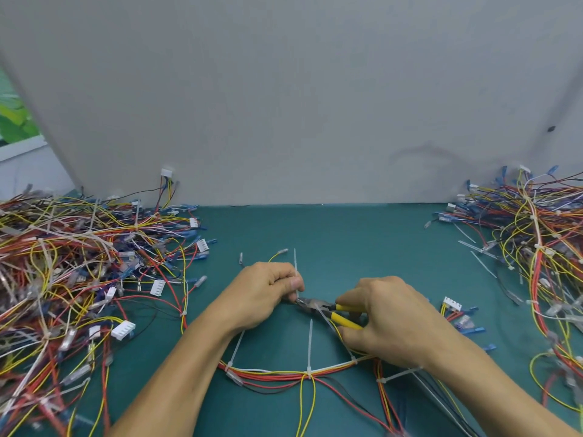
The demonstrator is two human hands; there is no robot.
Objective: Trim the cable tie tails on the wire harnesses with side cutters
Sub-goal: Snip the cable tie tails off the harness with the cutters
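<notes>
Centre of the green mat (347, 234): the left hand (268, 294) curls in and pinches a thin white cable tie tail (295, 266) that stands up past its knuckles. Just beside it, the right hand (388, 320) wraps the glossy yellow handles of the side cutters (317, 305), whose dark metal nose meets the tail's base under the left thumb. The wire harness (284, 373) arcs below both wrists, red, yellow and white strands with more stiff white tails poking up. A tangled left pile (79, 263) and right pile (536, 247) flank the mat.
</notes>
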